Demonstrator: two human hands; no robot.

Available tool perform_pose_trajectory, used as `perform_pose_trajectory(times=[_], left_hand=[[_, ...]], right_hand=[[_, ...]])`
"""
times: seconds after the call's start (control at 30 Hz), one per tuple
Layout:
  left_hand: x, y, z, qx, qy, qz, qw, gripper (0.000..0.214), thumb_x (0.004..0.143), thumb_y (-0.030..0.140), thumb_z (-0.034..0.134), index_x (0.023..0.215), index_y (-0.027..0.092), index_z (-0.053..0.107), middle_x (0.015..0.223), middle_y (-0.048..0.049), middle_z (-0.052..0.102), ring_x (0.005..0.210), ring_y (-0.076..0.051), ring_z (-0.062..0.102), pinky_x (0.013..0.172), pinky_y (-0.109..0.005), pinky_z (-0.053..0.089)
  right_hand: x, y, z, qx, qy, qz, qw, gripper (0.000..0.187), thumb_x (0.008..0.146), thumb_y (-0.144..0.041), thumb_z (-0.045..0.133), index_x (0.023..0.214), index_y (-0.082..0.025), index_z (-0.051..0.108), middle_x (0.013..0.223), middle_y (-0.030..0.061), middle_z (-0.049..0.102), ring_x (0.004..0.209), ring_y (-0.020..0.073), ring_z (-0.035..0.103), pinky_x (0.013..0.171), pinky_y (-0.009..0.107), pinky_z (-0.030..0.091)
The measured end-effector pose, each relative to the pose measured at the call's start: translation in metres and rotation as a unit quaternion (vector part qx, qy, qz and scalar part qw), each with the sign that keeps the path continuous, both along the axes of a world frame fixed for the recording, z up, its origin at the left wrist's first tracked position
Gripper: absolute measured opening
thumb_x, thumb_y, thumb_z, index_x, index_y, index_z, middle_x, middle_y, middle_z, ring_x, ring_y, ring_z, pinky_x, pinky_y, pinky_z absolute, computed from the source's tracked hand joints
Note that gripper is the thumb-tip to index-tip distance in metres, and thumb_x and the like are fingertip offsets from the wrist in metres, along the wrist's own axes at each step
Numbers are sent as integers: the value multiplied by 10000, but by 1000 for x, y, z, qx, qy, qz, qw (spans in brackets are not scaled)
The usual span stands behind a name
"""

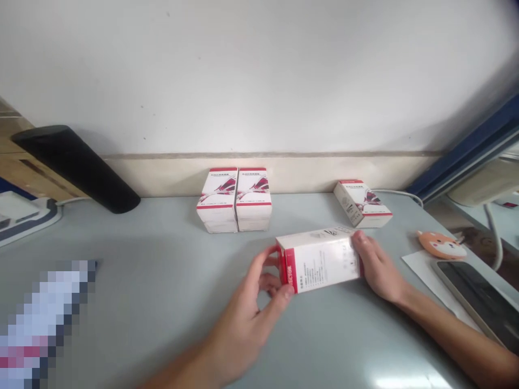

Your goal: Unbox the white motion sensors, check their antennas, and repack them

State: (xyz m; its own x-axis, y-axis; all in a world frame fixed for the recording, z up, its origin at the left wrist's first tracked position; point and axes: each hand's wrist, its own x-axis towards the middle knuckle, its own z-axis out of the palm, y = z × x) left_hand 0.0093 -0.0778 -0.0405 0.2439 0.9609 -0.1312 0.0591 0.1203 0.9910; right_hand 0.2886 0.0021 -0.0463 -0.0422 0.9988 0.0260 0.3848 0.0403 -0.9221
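Note:
I hold a white and red carton [320, 261] between both hands just above the grey table [162, 281]. My left hand [251, 308] grips its left red end with thumb and fingers. At the carton's right end, my right hand [379, 267] presses with fingers closed on it. The carton lies lengthwise, its printed side facing me.
Two like cartons [235, 199] are stacked side by side at the wall. Another carton [362, 202] lies at the back right. A phone [478, 300], white paper [425, 270] and an orange animal-shaped pad [441, 245] lie at the right. A black cylinder [77, 165] leans at the left.

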Motion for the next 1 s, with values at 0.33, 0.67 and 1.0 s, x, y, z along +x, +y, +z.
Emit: perform_pose_trajectory(times=[0.33,0.67,1.0], left_hand=[[-5,15,13,60,-7,13,998,463,1126,506,375,1444,227,565,882,-53,760,898,-233,758,935,-418,597],[-8,13,7,374,251,147,881,414,1098,196,402,1275,390,723,1345,-61,630,1282,-235,598,1036,-419,561],[-12,20,19,285,247,138,916,281,1084,263,409,956,277,659,1247,-58,657,1353,-272,567,1006,-420,538]], right_hand=[[-3,8,2,-60,98,39,993,790,939,-908,385,771,-207,708,618,66,695,576,234,654,546,335,547],[-9,2,3,-15,107,14,994,798,948,-899,386,784,-204,744,620,77,706,656,270,714,556,348,539],[-20,-11,10,-3,55,-43,998,784,936,-909,393,736,-217,703,692,79,715,795,310,708,760,404,549]])
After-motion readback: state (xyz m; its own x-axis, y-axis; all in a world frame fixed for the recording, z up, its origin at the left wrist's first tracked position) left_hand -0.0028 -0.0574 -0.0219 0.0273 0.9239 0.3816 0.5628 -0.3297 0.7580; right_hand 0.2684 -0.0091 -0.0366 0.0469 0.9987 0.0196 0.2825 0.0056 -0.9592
